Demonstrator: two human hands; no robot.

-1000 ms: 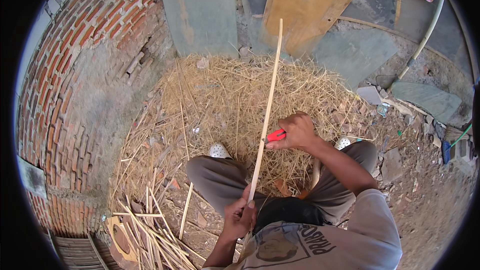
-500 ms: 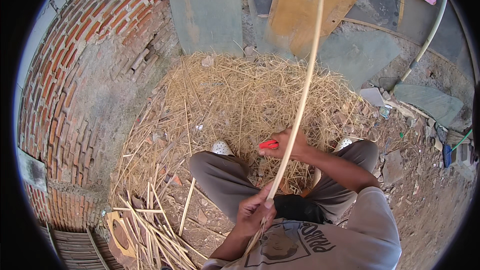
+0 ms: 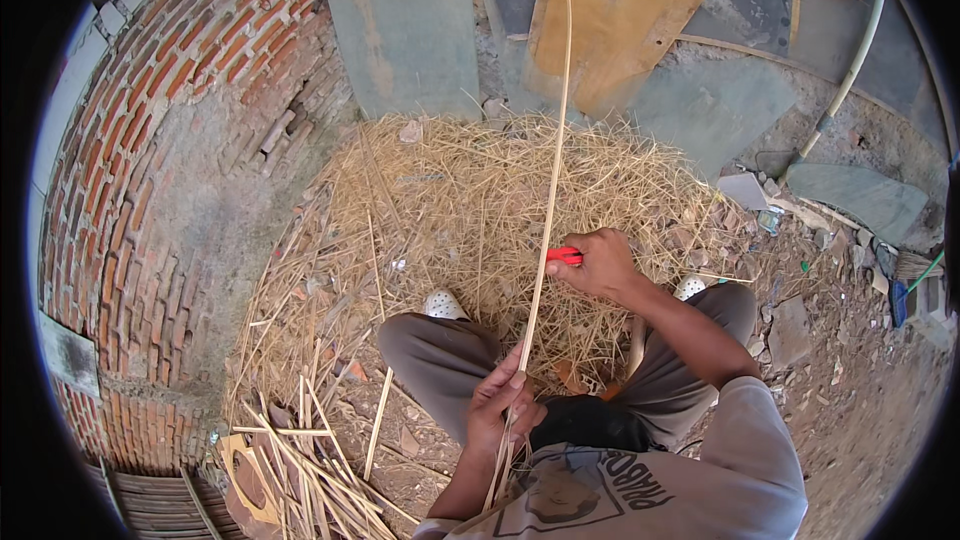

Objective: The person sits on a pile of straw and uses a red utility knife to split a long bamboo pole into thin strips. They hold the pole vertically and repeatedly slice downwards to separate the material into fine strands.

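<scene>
And here's the left hand (image 3: 500,405), fingers folded round the lower part of a long pale strip (image 3: 557,160), gripping it firmly just ahead of the shirt (image 3: 640,500). Up goes that strip, slim and slightly bowed, its far tip pointing a touch past twelve, with thin ends showing below the grip toward six. Over to the right hand (image 3: 597,262), at one o'clock from the left: it's closed around a red-handled tool (image 3: 565,256), and that red end sits right at the strip's right-hand edge. Touching or just beside? Cannot tell from here, and no blade can be made out.

Both knees spread wide in dark trousers (image 3: 437,345), a white clog (image 3: 445,305) peeking out by the left knee. Ahead, toward twelve, a broad heap of straw-coloured shavings (image 3: 430,210) covers the ground. Down at seven, a loose stack of pale strips (image 3: 310,475) lies crisscrossed, a yellowish cut-out piece (image 3: 240,470) tucked beside it. Nine o'clock: a weathered brick wall (image 3: 130,210). Between eleven and twelve a grey-green panel (image 3: 405,40) leans, with a brown board (image 3: 620,20) at one and a pale pipe (image 3: 855,65) slanting at two.
</scene>
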